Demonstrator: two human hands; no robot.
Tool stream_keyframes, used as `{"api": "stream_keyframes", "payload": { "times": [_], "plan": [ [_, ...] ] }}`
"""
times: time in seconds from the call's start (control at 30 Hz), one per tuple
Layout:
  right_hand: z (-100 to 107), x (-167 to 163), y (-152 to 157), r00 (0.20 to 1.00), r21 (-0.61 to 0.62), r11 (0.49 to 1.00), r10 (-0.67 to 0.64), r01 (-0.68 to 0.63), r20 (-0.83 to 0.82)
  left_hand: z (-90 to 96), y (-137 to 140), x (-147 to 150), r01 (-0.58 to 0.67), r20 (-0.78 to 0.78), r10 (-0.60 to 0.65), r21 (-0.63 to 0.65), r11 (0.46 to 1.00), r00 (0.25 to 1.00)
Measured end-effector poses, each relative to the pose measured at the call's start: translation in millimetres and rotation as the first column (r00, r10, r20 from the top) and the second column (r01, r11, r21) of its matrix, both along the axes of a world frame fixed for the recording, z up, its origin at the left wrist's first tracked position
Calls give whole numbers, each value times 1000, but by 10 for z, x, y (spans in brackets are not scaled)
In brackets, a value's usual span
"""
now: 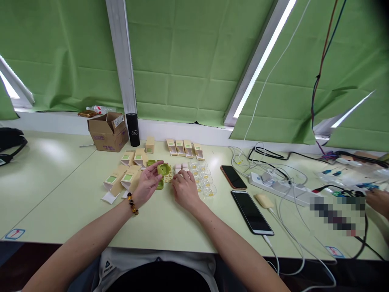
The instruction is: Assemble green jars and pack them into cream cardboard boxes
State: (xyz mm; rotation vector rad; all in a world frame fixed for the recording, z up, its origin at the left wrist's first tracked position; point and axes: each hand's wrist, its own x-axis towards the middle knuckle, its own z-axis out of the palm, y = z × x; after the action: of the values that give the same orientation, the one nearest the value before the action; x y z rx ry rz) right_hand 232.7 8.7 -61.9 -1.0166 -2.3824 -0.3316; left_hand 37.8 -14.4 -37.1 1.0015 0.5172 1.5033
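My left hand (148, 184) holds up a small green square dish (164, 169) by its edge, between thumb and fingers. Just right of it, my right hand (184, 185) is low over the table, its fingers curled down at a group of small cream pieces (168, 178). What those fingertips grip, if anything, is hidden. Another green dish (160, 185) lies below the raised one, and a further green piece (151, 162) sits behind my left fingers. Pale pink pieces (181, 166) stand beyond my right hand. Several transparent plastic cups with yellow bits (209, 189) are grouped right of it.
Small open cream boxes (114, 179) lie at left, with a row of others (184, 149) behind. A cardboard box (108, 132) and black bottle (133, 129) stand at the back. Two phones (252, 212), a power strip (281, 190) and cables lie right. Another person's hand (377, 201) shows far right.
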Motion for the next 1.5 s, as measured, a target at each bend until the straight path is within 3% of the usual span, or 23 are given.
{"api": "stream_keyframes", "payload": {
  "times": [0.23, 0.5, 0.6, 0.7, 0.8, 0.97, 1.13, 1.3, 1.5],
  "plan": [
    [-26, -61, -19, 985, 4, 1000, 4, -5, 170, 6, -24, 14, -25, -52, 26, 28, 999, 998],
    [8, -59, -30, 985, 9, 1000, 13, -15, 173, -14, -11, 20, 2, -5, -2, 33, 999, 1000],
    [37, -19, -12, 997, -3, 999, 44, -44, 59, 5, -17, 23, 13, 11, -13, 33, 999, 1000],
    [36, 11, -2, 979, 16, 993, 116, -115, -169, 1, -13, 23, 9, 24, -10, 25, 1000, 1000],
    [18, 14, -27, 909, 49, 978, 207, -203, -362, -24, 0, 16, 1, 21, -2, 26, 1000, 1000],
    [40, -7, -116, 773, 191, 938, 346, -289, -531, -38, -2, -2, -31, 2, 31, 37, 999, 1000],
    [118, -14, -172, 676, 322, 904, 424, -281, -602, -44, -17, 12, -52, -40, 52, 17, 999, 998],
    [163, -16, -202, 688, 337, 909, 408, -246, -600, -67, -3, 49, -88, -132, 93, 44, 995, 987],
    [192, -22, -206, 653, 341, 916, 391, -210, -648, -55, -31, 85, -120, -283, 171, 187, 975, 944]
  ]
}}
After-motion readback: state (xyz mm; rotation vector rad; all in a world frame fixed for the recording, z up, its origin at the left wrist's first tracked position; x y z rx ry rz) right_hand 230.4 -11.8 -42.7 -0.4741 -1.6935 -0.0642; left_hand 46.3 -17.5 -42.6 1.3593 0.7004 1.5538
